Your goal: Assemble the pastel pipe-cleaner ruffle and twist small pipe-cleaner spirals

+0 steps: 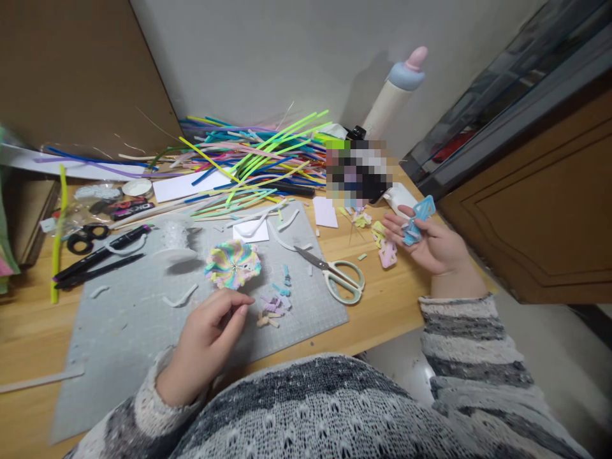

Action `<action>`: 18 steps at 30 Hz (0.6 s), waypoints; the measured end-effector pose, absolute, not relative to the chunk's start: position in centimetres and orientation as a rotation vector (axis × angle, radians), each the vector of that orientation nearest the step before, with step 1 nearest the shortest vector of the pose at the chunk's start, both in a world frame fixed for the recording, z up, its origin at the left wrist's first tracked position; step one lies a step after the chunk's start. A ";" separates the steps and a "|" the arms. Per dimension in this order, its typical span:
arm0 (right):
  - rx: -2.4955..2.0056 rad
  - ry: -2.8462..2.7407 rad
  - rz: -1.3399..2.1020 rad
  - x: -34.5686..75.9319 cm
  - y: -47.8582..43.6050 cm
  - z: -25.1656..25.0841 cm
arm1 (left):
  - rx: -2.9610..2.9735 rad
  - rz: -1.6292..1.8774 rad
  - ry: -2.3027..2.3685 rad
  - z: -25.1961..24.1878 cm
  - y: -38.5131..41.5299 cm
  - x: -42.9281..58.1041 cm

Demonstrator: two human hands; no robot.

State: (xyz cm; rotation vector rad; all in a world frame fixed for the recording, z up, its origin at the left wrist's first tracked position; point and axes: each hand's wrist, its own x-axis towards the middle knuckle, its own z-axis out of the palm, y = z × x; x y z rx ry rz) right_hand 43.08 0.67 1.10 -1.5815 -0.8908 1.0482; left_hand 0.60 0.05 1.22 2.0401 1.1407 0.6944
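My left hand rests over the front of the grey cutting mat, its fingers curled and nothing visible in them. Just beyond its fingertips sits a ruffled pastel flower-like piece with a beaded centre. At the right, my right hand is turned palm up and holds blue triangular pieces between thumb and fingers. Beside its fingertips, pink and yellow pieces lie on the wood. Small blue, purple and beige bows lie right of my left hand.
Scissors lie open across the mat's right edge. Many coloured pipe cleaners pile up along the wall. Black pens, a clear spool and black-handled scissors are at left. A tall bottle stands behind.
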 end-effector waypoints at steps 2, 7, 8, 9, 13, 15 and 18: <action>-1.516 -0.844 1.151 42.9 0.5 1.5 | 2.046 0.687 1.135 1.2 0.0 0.6; -1.471 -0.750 1.247 42.2 0.5 1.8 | 2.052 0.675 1.130 1.0 -0.1 0.4; -1.479 -0.747 1.247 41.8 0.5 1.8 | 2.057 0.676 1.127 1.0 -0.1 0.4; -1.485 -0.754 1.247 41.3 0.4 1.9 | 2.061 0.675 1.124 1.0 0.0 0.4; -1.375 -0.800 1.355 37.1 -0.4 2.4 | 2.060 0.705 1.077 1.1 -0.2 0.9; -1.218 -0.791 1.503 33.7 -0.9 2.9 | 2.028 0.740 1.009 1.2 -0.6 1.7; -1.007 -0.802 1.750 28.3 -1.5 3.6 | 1.914 0.777 0.913 1.4 -1.3 3.2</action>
